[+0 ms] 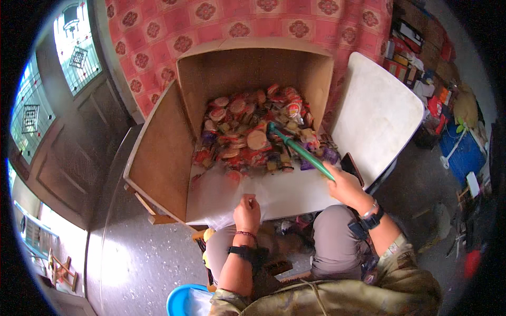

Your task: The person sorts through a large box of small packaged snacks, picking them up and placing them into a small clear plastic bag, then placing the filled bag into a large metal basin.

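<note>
My right hand [348, 187] is closed around the green handle of a rake-like tool [306, 154], whose head rests among a heap of small packaged items [257, 140]. These have red, purple and clear wrappers, and several are round and flat. The heap lies at the mouth of an open cardboard box [253, 67] and spreads onto a white surface [292, 193]. My left hand [247, 213], nearer to me, pinches a thin clear plastic bag [225, 201] by its edge. Part of the bag lies over the surface and looks blurred.
A brown board [162, 158] stands at the left and a white board [375, 114] at the right. A dark phone [352, 170] lies beside my right hand. A blue basin [185, 300] with clear plastic sits on the floor at lower left. Mixed goods [427, 87] are piled far right.
</note>
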A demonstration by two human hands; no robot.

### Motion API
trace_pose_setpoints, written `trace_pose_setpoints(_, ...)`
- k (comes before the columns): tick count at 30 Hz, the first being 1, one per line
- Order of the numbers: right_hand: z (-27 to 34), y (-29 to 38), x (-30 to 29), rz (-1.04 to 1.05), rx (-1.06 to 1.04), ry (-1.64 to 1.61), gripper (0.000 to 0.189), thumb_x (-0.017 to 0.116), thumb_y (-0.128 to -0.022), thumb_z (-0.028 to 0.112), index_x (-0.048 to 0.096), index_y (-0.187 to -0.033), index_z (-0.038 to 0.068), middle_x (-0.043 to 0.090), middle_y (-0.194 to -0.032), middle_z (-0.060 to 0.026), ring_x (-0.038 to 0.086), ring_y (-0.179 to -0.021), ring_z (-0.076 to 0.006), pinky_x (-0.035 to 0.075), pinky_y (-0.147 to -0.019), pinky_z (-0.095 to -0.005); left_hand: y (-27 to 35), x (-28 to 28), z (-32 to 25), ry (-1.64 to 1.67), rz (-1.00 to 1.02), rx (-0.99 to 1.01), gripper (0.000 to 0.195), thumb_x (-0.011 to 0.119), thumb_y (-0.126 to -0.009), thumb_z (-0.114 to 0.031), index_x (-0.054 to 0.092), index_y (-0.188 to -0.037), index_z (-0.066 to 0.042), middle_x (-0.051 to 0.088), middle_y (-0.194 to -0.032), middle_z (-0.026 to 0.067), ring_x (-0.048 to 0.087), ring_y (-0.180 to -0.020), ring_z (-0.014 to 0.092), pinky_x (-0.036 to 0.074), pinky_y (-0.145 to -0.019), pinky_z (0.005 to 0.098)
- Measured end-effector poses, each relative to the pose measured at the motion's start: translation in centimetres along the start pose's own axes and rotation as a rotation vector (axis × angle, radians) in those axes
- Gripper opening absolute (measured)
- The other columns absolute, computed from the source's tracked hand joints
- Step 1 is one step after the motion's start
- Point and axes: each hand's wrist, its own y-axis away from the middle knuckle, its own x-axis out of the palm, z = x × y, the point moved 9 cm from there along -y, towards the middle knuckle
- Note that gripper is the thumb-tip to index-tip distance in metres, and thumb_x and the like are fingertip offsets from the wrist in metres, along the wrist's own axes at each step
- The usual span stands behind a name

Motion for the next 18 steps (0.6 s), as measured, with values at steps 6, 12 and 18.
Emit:
trace_pose_setpoints(6, 1.6, 0.8, -3.3, -0.035, 0.078, -0.061, 0.052, 0.059, -0.086, 0.012, 0.044, -0.137, 0.013, 0.064, -0.098, -0.0205, 0.064, -0.084, -0.0387, 0.051, -0.072, -0.0454, 0.0, 0.5, 1.1, 0.027, 0.002, -0.021, 0.01, 0.06, -0.086, -0.017, 0.062, -0.095, -0.016, 0.066, -0.072, 0.0171, 0.064, -0.07, 0.04, 0.051, -0.061, 0.0492)
trace_pose_setpoints(12, 6.6, -5.1, 1.8, 0.069, 0.007, -0.099, 0.056, 0.06, -0.088, 0.016, 0.04, -0.14, 0.014, 0.063, -0.087, -0.0194, 0.064, -0.075, -0.0374, 0.051, -0.064, -0.0474, 0.0, 0.6, 0.9, -0.022, 0.047, -0.048, 0.011, 0.058, -0.086, -0.018, 0.06, -0.097, -0.018, 0.066, -0.073, 0.0175, 0.064, -0.07, 0.04, 0.051, -0.062, 0.0495)
trace_pose_setpoints(18, 10.2, -12.0, 9.0, 0.128, -0.037, -0.049, 0.055, 0.056, -0.088, 0.013, 0.039, -0.14, 0.014, 0.063, -0.086, -0.0236, 0.063, -0.076, -0.0391, 0.05, -0.066, -0.0498, -0.1, 1.2, 1.3, 0.017, 0.051, -0.068, 0.007, 0.059, -0.086, -0.019, 0.062, -0.092, -0.015, 0.065, -0.077, 0.0194, 0.063, -0.074, 0.043, 0.051, -0.062, 0.0493)
